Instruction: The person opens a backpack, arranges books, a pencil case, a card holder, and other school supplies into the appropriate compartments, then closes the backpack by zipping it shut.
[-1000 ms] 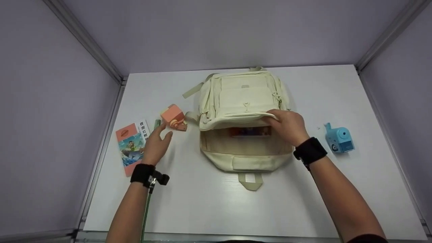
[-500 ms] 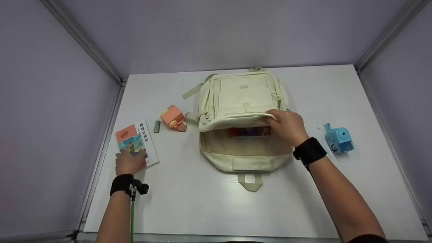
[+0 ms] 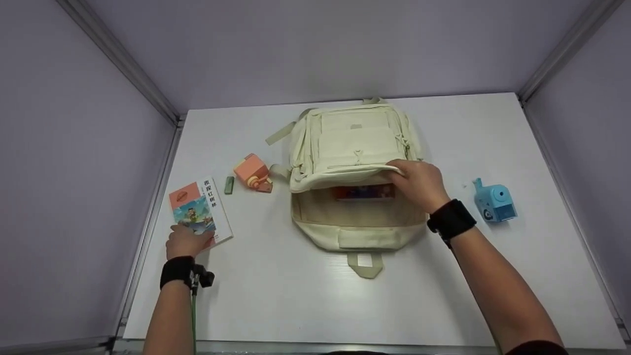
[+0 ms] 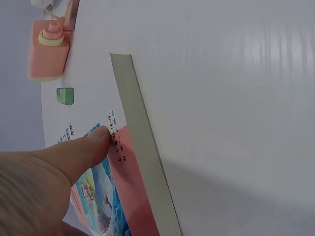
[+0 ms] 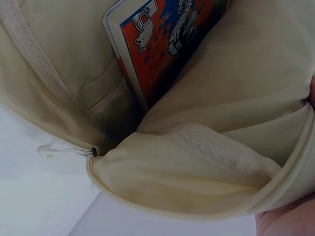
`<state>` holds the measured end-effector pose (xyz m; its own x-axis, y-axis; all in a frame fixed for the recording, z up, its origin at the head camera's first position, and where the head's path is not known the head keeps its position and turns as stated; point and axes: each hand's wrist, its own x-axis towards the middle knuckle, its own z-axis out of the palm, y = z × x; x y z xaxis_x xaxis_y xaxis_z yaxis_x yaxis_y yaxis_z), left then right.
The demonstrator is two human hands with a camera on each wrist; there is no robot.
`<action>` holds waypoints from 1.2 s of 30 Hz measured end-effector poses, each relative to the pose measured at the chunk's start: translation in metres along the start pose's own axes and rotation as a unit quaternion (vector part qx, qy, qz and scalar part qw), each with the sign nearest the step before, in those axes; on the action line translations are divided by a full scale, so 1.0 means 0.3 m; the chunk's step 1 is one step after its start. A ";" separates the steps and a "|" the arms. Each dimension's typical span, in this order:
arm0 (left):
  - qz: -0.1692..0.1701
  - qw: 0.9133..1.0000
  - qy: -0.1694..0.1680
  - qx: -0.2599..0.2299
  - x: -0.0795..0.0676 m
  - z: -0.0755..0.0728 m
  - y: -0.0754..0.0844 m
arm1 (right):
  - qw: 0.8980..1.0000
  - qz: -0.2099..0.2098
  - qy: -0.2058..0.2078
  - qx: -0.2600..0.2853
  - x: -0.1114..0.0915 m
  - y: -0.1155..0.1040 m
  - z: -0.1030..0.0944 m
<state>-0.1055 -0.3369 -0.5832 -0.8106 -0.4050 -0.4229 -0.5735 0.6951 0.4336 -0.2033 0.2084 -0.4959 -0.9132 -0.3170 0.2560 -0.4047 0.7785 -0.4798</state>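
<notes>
My left hand (image 3: 185,241) rests on the lower left of a book (image 3: 222,224) with a pink and white cover and a sea picture. In the left wrist view the thumb (image 4: 83,151) lies straight across the cover; the other fingers are mostly hidden. My right hand (image 3: 419,183) pinches the rim of a cream backpack (image 3: 357,138), lifting its front so the main compartment gapes. Inside sits an orange and blue book (image 5: 162,44), partly covered by the fabric. In the right wrist view only bits of the right hand (image 5: 288,219) show at the edge.
A pink crank pencil sharpener (image 3: 252,170) stands left of the backpack, beside a small green eraser (image 3: 229,185). At the right is a blue crank pencil sharpener (image 3: 495,202). Grey panels (image 3: 315,49) border the white table (image 3: 276,296).
My left hand has moved from near the eraser down and left onto the book, then slid slightly lower on its cover. The right hand keeps its hold on the backpack.
</notes>
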 end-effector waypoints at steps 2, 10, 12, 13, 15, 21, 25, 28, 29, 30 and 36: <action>-0.003 1.000 0.004 -0.008 0.001 -0.003 -0.002 | 1.000 -0.001 0.002 0.002 -0.001 0.000 0.002; -0.049 0.998 0.008 -0.034 0.025 -0.008 -0.009 | 1.000 0.002 0.004 0.006 -0.003 0.003 0.004; -0.058 0.998 0.001 -0.035 0.025 -0.014 -0.004 | 1.000 0.005 0.002 0.005 -0.003 0.004 0.004; -0.061 0.997 -0.002 -0.039 0.025 -0.018 -0.003 | 1.000 0.007 0.002 0.006 -0.003 0.003 0.004; -0.067 0.997 -0.009 -0.045 0.022 -0.026 -0.002 | 1.000 0.011 0.000 0.006 -0.003 0.003 0.004; -0.087 0.984 -0.056 -0.142 0.012 -0.051 -0.032 | 1.000 0.008 0.000 0.008 -0.003 -0.001 0.001; -0.094 0.946 -0.079 -0.299 0.007 -0.064 -0.067 | 1.000 0.007 0.005 0.007 -0.005 -0.002 0.000; -0.094 0.907 -0.087 -0.401 0.003 -0.070 -0.087 | 1.000 0.006 0.007 0.005 -0.005 -0.001 0.001; -0.095 0.896 -0.085 -0.426 0.002 -0.071 -0.091 | 1.000 0.004 0.007 0.005 -0.005 -0.002 0.000; -0.096 0.884 -0.085 -0.449 0.000 -0.073 -0.095 | 1.000 0.003 0.007 0.005 -0.005 -0.002 0.001; -0.073 0.879 -0.056 -0.468 -0.016 -0.084 -0.096 | 1.000 -0.001 0.013 0.002 -0.009 -0.001 0.003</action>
<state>-0.0881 -0.3701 -0.5736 -0.7341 -0.3510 -0.5813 -0.5590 -0.1737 0.8108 -0.2008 0.2085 -0.4971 -0.9113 -0.3041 0.2777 -0.4061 0.7754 -0.4835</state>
